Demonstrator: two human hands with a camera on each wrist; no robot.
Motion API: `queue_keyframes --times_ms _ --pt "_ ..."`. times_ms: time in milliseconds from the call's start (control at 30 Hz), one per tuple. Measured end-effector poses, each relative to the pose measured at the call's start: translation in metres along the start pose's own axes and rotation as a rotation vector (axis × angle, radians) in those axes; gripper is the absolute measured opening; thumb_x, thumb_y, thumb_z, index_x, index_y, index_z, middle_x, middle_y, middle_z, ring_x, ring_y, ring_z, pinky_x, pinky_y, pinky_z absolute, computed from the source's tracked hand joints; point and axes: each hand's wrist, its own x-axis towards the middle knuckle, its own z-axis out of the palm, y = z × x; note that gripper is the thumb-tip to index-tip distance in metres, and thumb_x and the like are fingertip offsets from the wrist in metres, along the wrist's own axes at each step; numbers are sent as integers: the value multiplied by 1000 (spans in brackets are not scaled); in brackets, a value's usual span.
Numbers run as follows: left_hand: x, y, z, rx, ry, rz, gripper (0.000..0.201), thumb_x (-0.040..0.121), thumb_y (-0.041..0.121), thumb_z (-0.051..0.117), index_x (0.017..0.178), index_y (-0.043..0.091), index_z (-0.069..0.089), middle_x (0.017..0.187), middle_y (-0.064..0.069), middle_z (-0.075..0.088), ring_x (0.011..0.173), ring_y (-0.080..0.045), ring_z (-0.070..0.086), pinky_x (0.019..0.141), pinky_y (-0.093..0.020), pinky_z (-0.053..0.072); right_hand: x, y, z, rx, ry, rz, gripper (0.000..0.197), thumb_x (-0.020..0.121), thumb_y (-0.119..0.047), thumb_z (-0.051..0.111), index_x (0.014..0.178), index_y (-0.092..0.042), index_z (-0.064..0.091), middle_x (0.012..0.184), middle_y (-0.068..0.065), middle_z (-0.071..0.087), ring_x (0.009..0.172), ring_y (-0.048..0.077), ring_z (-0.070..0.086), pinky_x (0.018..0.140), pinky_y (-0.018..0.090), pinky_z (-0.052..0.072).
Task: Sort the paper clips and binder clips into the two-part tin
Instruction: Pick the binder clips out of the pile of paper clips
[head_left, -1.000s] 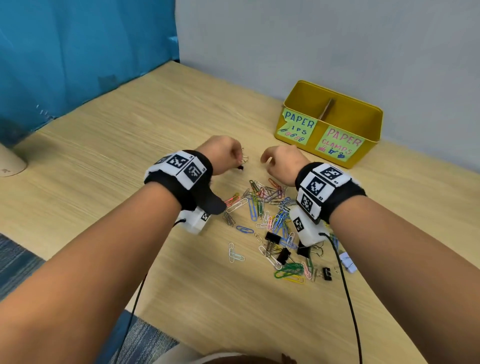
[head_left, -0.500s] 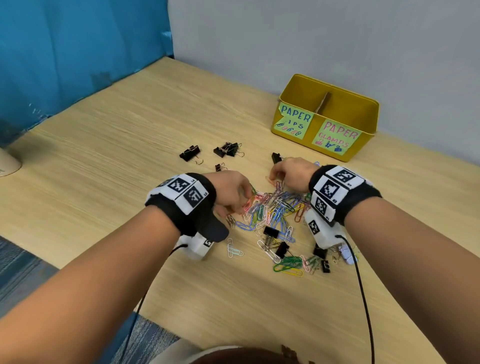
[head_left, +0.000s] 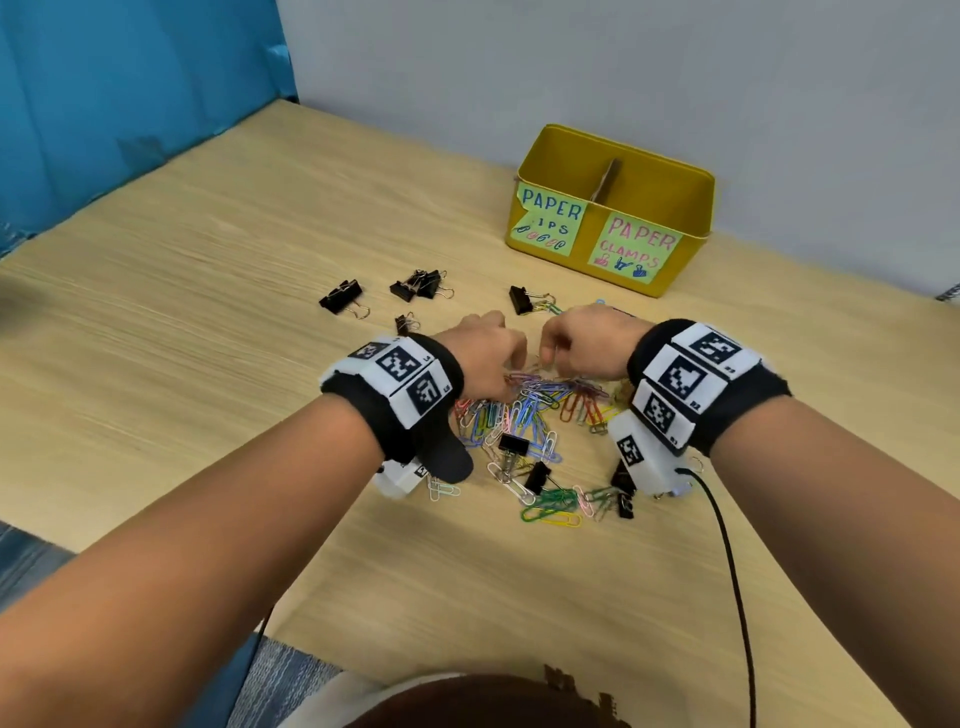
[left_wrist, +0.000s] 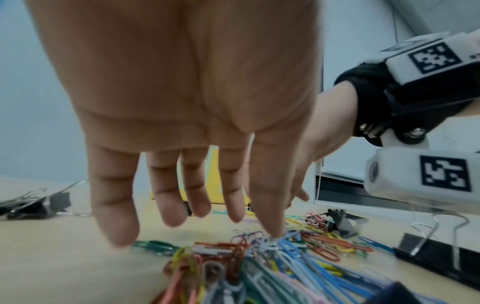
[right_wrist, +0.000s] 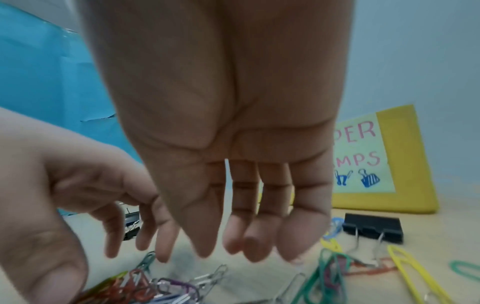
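A heap of coloured paper clips (head_left: 535, 410) lies mid-table with black binder clips (head_left: 513, 443) mixed in. Beyond the heap, several binder clips (head_left: 420, 285) lie apart from it. The yellow two-part tin (head_left: 680, 260) stands at the back right, labelled for clips and clamps. My left hand (head_left: 511, 369) and right hand (head_left: 550, 358) hover close together over the heap's far edge. In the left wrist view the left hand (left_wrist: 197, 224) points its fingers down, one fingertip (left_wrist: 272, 230) touching the paper clips (left_wrist: 259, 257). The right hand (right_wrist: 246, 248) hangs relaxed above the clips and holds nothing.
A grey wall runs behind the tin and a blue partition (head_left: 130, 104) bounds the table on the left. A black cable (head_left: 727, 571) trails from my right wrist across the near table. A large binder clip (right_wrist: 371, 226) lies just right of my right hand.
Both hands have drawn back from the far binder clips, where the left hand let one go, to the paper clip heap. They now sit closer together.
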Motion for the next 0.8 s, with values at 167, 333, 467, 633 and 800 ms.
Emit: queue_keyframes --times_ms 167,333,467,633,800 --pt "-2 6 12 140 8 12 60 70 43 75 116 12 53 123 -11 44 120 -28 40 95 -41 44 -15 -11 6 -20 -245 7 26 76 -35 72 86 -11 70 65 0 57 52 9 48 37 12 39" --pt "-9 8 17 128 33 94 37 76 34 71 107 14 65 121 -13 45 117 -30 42 95 -40 43 -23 -28 31 -105 -313 -24 33 78 -39 69 73 -7 67 54 -4 48 46 8 43 42 14 37" --pt "-13 12 22 132 -21 116 38 70 37 76 101 16 72 119 -11 47 117 -27 42 98 -38 43 -29 -36 36 -108 -273 -8 28 78 -35 71 67 -10 64 54 -4 48 37 4 46 31 7 32" --pt "-17 12 26 96 1 116 33 71 31 77 98 13 73 120 -10 48 118 -25 42 99 -36 43 -39 -39 35 -51 -205 -9 35 81 -23 70 106 1 68 59 -2 47 44 7 43 27 6 31" --pt "-27 4 23 -12 18 94 27 74 27 76 96 11 72 106 -5 45 117 -23 43 99 -34 42 -46 -33 38 102 -154 25 25 80 -15 71 101 -1 70 60 -4 51 50 5 45 26 4 31"
